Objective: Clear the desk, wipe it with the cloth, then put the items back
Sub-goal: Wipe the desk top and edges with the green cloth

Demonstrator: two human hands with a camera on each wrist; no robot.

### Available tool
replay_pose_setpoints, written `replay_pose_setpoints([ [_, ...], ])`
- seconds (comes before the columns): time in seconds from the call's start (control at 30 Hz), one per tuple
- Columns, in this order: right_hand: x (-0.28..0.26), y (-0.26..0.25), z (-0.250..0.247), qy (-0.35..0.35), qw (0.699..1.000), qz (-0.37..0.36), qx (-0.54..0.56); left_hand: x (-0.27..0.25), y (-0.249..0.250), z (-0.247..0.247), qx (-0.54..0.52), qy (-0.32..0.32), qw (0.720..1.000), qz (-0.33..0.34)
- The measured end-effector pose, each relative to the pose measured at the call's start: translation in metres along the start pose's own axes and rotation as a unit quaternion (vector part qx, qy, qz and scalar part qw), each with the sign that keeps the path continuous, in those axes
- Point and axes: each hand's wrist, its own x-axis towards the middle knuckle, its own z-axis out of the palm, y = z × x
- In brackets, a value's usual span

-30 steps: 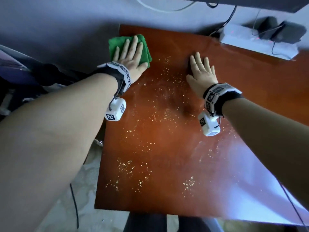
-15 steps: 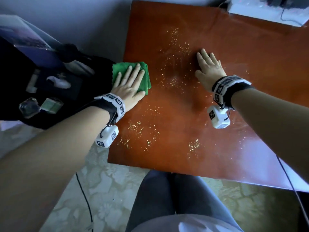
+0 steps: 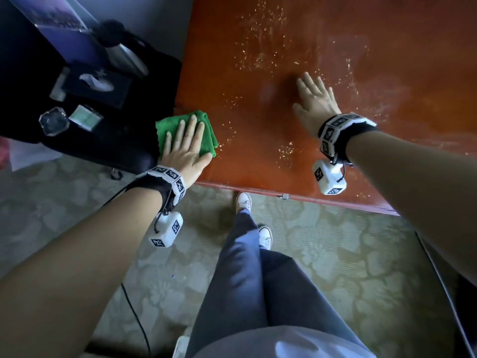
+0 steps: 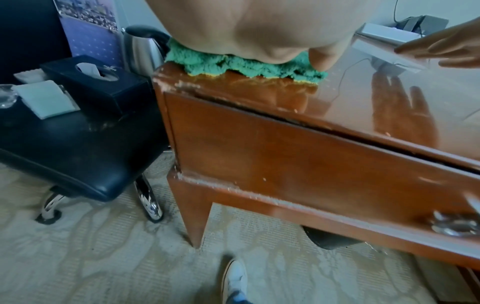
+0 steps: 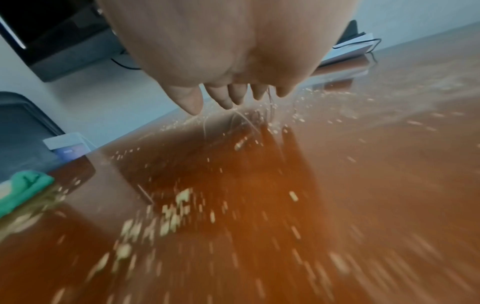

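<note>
A folded green cloth (image 3: 169, 127) (image 4: 241, 65) lies on the near left corner of the reddish wooden desk (image 3: 387, 60) (image 4: 285, 144). My left hand (image 3: 184, 143) presses flat on the cloth with straight fingers. My right hand (image 3: 313, 99) (image 5: 228, 96) rests flat and open on the desk's middle, holding nothing. Pale crumbs (image 3: 287, 148) (image 5: 171, 211) are scattered over the desk between and beyond the hands. The cloth (image 5: 23, 187) also shows at the left edge of the right wrist view.
A black chair (image 3: 103, 140) (image 4: 78, 144) stands left of the desk and carries a kettle (image 3: 126, 58) (image 4: 142, 53), a black tissue box (image 3: 98, 83) (image 4: 98, 86), a glass ashtray (image 3: 53, 121) and a small pale pad (image 3: 86, 117). My legs and shoes (image 3: 244, 201) stand on patterned carpet before the desk.
My left hand has dragged the cloth along the desk's left edge from the far corner to the near corner. The right hand stayed flat near the middle, and the head view tilted down.
</note>
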Motion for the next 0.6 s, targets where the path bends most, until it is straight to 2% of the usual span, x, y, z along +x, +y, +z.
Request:
replay_pose_setpoints([
  [0.17, -0.052, 0.015, 0.024, 0.028, 0.999, 0.028, 0.003, -0.032, 0.020, 0.016, 0.002, 0.007, 1.000, 0.003],
  [0.3, -0.082, 0.032, 0.033, 0.048, 0.996, 0.069, 0.011, -0.048, 0.040, 0.025, 0.030, 0.006, 0.998, 0.054],
  [0.6, -0.137, 0.071, 0.051, 0.101, 0.983, 0.155, 0.022, -0.040, 0.123, 0.035, 0.071, 0.005, 0.989, 0.128],
])
